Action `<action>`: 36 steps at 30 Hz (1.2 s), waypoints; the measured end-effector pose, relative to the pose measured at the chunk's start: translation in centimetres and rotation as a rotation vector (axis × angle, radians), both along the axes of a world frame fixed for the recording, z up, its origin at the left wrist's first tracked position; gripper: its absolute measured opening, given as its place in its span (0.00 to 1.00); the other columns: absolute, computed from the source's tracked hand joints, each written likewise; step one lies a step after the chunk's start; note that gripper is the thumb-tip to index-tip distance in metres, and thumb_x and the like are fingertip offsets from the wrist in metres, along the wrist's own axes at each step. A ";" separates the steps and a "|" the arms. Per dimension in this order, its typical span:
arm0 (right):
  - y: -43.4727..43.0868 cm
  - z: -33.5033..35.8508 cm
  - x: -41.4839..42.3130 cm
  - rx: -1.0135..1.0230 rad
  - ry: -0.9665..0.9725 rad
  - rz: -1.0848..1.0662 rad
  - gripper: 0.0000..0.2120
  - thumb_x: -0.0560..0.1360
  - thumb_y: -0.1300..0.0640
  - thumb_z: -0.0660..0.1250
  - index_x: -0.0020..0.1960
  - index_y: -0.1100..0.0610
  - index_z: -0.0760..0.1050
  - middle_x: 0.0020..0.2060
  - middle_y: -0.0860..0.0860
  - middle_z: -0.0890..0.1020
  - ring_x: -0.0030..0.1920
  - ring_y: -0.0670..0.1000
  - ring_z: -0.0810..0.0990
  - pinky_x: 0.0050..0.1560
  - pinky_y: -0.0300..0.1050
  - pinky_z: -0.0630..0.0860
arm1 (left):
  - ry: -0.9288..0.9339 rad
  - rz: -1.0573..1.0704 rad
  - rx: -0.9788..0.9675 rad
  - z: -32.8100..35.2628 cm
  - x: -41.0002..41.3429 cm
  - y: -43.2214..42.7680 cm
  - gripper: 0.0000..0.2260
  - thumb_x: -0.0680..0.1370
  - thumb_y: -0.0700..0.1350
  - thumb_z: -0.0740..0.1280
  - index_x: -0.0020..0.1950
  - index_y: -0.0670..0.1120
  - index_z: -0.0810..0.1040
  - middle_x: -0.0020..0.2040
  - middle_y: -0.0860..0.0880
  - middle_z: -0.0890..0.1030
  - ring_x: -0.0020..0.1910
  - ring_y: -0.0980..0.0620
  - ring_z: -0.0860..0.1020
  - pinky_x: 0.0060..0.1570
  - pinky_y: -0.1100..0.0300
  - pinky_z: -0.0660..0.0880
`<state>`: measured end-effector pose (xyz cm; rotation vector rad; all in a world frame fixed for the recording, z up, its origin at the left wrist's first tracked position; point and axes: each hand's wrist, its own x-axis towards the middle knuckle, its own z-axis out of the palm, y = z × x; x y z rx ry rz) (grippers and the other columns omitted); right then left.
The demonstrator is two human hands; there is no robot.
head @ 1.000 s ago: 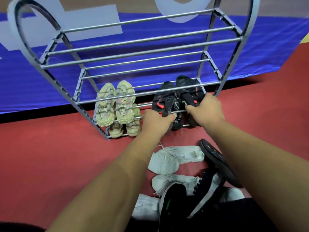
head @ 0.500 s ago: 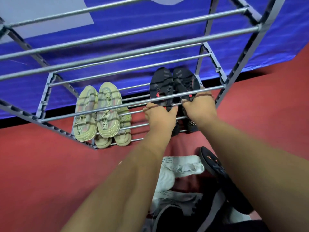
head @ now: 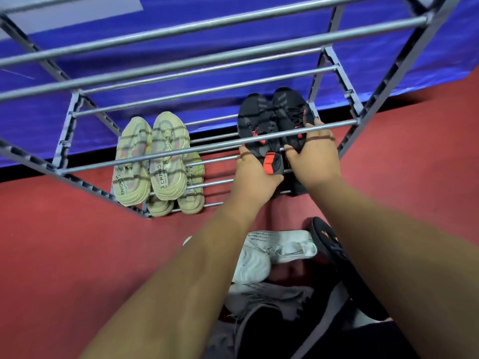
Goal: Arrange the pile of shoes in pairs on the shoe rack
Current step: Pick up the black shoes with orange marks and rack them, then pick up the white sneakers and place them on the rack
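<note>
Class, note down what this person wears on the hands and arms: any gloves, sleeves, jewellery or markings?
Nothing worn shows. The left hand and right hand are bare: no gloves, rings or bracelets. Both forearms are uncovered down to the picture's edge: no sleeve, watch or marking.

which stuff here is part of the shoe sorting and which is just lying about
Part of the job: shoe rack; black pair, gripped by left hand and right hand; beige shoes on the rack; floor pile of loose shoes.
Just there: blue banner; red floor.
</note>
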<state>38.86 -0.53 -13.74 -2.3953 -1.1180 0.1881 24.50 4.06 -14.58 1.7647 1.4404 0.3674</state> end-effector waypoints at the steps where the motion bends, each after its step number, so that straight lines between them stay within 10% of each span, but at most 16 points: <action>1: -0.2 0.0 -0.2 0.024 0.001 -0.005 0.35 0.77 0.47 0.71 0.78 0.63 0.67 0.77 0.60 0.70 0.77 0.62 0.66 0.77 0.51 0.66 | 0.002 -0.018 0.003 0.1 0.0 0.0 0.47 0.68 0.47 0.83 0.79 0.37 0.61 0.70 0.39 0.74 0.67 0.42 0.77 0.61 0.58 0.75; 10: -4.8 0.1 -2.2 0.109 -0.001 0.053 0.25 0.75 0.63 0.66 0.71 0.64 0.73 0.68 0.59 0.76 0.71 0.61 0.72 0.74 0.54 0.68 | 0.094 -0.304 -0.033 1.6 -3.0 0.3 0.45 0.77 0.49 0.73 0.87 0.46 0.51 0.78 0.45 0.71 0.73 0.46 0.75 0.70 0.58 0.71; 17: -9.0 0.2 -6.5 0.139 0.082 -0.107 0.30 0.71 0.62 0.68 0.72 0.62 0.69 0.68 0.59 0.73 0.67 0.63 0.72 0.71 0.58 0.70 | -0.041 -0.077 0.036 1.5 -9.1 -3.4 0.16 0.80 0.40 0.67 0.68 0.43 0.77 0.60 0.45 0.81 0.51 0.49 0.81 0.59 0.53 0.79; 21: -11.4 -1.7 -9.8 -0.090 0.107 0.001 0.27 0.73 0.59 0.68 0.71 0.62 0.69 0.65 0.59 0.73 0.65 0.63 0.73 0.68 0.59 0.71 | 0.083 -0.050 -0.097 -1.3 -14.8 -6.6 0.12 0.82 0.40 0.65 0.65 0.41 0.79 0.57 0.45 0.83 0.48 0.50 0.80 0.46 0.62 0.77; 28: -14.6 -4.9 -14.0 -0.628 0.279 0.283 0.26 0.79 0.51 0.67 0.74 0.59 0.70 0.70 0.59 0.73 0.68 0.63 0.75 0.68 0.57 0.73 | 0.363 -0.056 -0.256 -6.9 -22.9 -11.2 0.17 0.80 0.41 0.67 0.68 0.40 0.76 0.63 0.40 0.82 0.63 0.38 0.80 0.61 0.51 0.77; 36: -17.8 -8.8 -16.6 -1.050 0.134 0.496 0.15 0.84 0.56 0.59 0.65 0.60 0.79 0.62 0.57 0.82 0.60 0.58 0.81 0.58 0.47 0.75 | 0.713 -0.575 -0.415 -10.4 -28.1 -16.7 0.26 0.74 0.45 0.73 0.73 0.48 0.76 0.70 0.48 0.74 0.66 0.45 0.76 0.62 0.55 0.74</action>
